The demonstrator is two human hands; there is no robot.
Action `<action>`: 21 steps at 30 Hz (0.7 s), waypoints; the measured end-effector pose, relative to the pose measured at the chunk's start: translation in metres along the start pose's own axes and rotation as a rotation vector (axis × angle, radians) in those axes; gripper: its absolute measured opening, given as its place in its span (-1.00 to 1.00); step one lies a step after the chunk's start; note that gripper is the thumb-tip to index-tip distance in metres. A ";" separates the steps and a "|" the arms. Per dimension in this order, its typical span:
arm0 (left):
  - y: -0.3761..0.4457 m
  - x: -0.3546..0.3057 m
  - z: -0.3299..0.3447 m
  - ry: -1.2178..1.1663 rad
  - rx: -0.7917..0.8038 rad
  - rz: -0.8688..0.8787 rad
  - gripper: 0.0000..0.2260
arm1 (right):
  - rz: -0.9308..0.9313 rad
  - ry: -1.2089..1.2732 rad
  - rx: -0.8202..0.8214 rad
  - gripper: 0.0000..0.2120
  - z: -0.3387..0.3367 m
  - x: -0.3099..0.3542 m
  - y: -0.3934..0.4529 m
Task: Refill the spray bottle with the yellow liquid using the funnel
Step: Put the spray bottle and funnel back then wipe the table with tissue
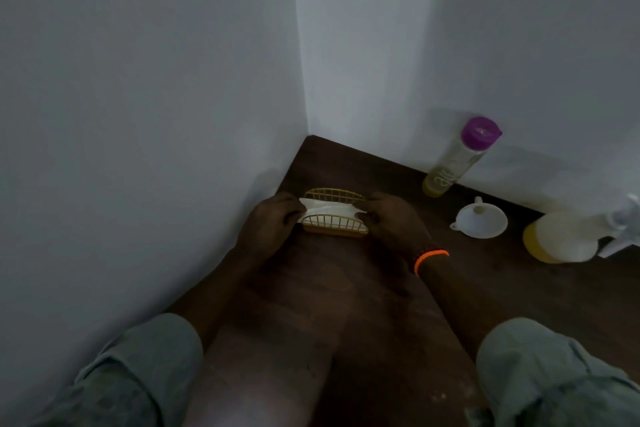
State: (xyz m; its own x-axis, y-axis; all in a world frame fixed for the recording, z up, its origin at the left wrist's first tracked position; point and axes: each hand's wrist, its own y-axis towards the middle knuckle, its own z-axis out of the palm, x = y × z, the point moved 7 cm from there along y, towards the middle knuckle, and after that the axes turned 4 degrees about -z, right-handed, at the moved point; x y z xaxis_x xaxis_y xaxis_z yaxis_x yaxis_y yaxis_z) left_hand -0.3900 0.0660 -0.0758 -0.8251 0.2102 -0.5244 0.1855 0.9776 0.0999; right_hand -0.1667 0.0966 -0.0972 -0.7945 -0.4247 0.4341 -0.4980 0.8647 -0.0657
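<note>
1. Pinching the left end of a white tissue, the left hand sits just left of frame centre, fingers curled in on the paper.
2. Right hand: just right of centre, fingertips closed on the opposite end of the same tissue, which is stretched between the two hands.
3. Orange beaded bracelet: on the right wrist, below and right of that hand.
4. Napkin holder: yellow, with two arched wire-grid sides, standing on the dark wooden table between the hands; the tissue sits in its slot.
5. Sleeves: pale grey-green, rolled, in the lower left and lower right corners.
6. Funnel: white, lying on the table right of the right hand, wide mouth facing up towards the camera, clear of both hands.
7. Tall clear bottle: purple cap, a little yellow liquid at its base, standing at the foot of the wall, up and right of centre, behind the funnel.
8. Spray bottle: at the right edge, white trigger head partly cut off by the frame; translucent body blurred, yellow liquid low inside. Whether it stands or leans cannot be told.
9. White walls: meeting in a corner at upper centre, with the table fitted into it.
</note>
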 end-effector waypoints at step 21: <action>-0.018 -0.102 -0.077 -0.225 -0.158 0.015 -0.83 | 0.223 0.762 -0.275 -0.93 -0.133 0.036 -0.092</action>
State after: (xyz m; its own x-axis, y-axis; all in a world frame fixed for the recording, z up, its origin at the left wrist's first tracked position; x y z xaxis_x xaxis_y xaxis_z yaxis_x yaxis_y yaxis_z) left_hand -0.3499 0.0282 0.0410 -0.6804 0.2335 -0.6947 0.0972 0.9683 0.2303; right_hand -0.1036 0.0374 0.0437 -0.3635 -0.0239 0.9313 -0.1759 0.9834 -0.0434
